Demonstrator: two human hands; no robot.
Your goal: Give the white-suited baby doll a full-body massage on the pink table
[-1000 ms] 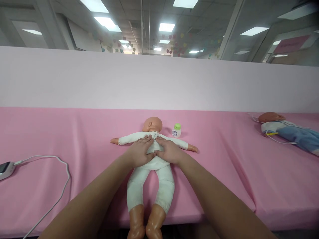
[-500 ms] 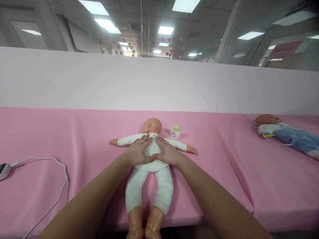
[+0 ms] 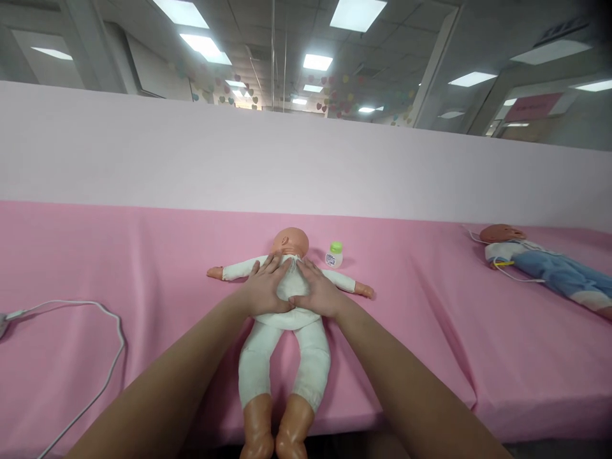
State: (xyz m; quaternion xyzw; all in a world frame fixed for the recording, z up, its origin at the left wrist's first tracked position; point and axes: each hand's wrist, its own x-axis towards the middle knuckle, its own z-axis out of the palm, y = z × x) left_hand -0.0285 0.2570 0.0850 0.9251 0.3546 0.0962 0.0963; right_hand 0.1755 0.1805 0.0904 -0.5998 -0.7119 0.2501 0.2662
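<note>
A baby doll (image 3: 291, 282) in white cloth lies stretched out with its feet toward me and its arms spread wide. Its head is turned so that an ear shows and the face is hidden. Flat on the left side of its upper trunk rests my left hand (image 3: 266, 287), open with the fingers reaching up to the shoulder. My right hand (image 3: 315, 290) lies the same way on the right side, also open. Both thumbs meet low on the trunk. Just beyond the doll's right-hand arm stands a small clear bottle (image 3: 334, 256) with a green cap.
A pink sheet (image 3: 396, 357) covers the table. At the far right lies a second doll (image 3: 549, 261) in blue, with thin white tubing. A white cable (image 3: 117, 331) curves across the left. Behind rises a white panel (image 3: 306, 166) below glass.
My fingers have slid slightly outward toward the doll's shoulders, while the thumbs stay together. The view has shifted slightly to the right.
</note>
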